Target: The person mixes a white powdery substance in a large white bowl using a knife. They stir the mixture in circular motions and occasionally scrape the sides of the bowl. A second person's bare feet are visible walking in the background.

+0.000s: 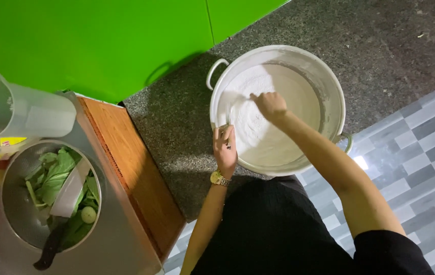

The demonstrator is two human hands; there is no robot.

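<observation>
A large white pot [329,86] with two handles stands on a dark granite surface and holds white flour [273,132]. My left hand [225,147], with a gold watch on the wrist, grips the pot's near rim. My right hand [270,105] reaches down into the pot, fingers bunched in the flour near the middle. Whether it holds any flour is hidden.
At the left, a metal bowl [16,203] holds green leaves, a cleaver and a small white dish. A translucent plastic jug [19,112] stands behind it. A wooden edge [131,163] borders the steel counter. Green panels [100,40] lie beyond; grey tiles [421,153] at right.
</observation>
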